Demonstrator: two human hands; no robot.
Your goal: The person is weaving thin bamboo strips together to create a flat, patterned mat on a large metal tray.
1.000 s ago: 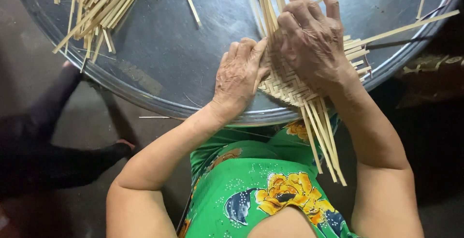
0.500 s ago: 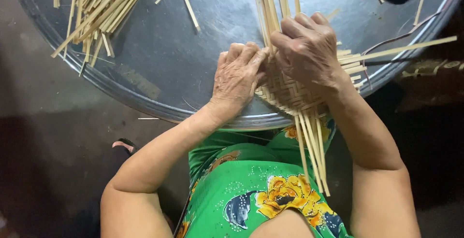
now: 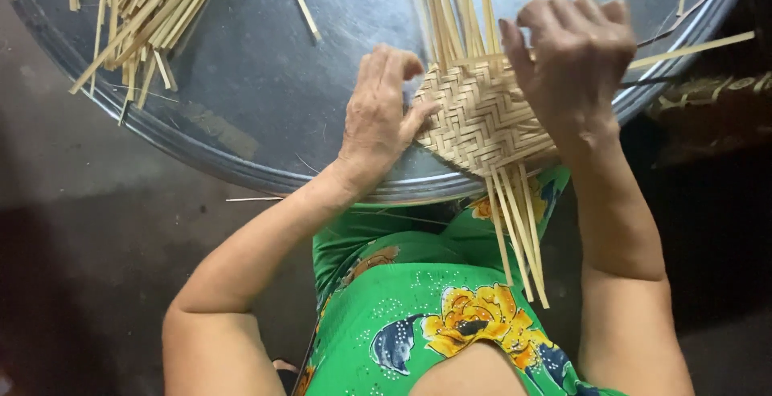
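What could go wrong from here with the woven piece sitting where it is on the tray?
1. The woven mat lies at the near rim of the round metal tray, and its loose strip ends hang over the edge; it might slide off.
2. The right hand presses one side while the left hand only touches the edge, so the open weave may shift.
3. The spare strips lie far from both hands.
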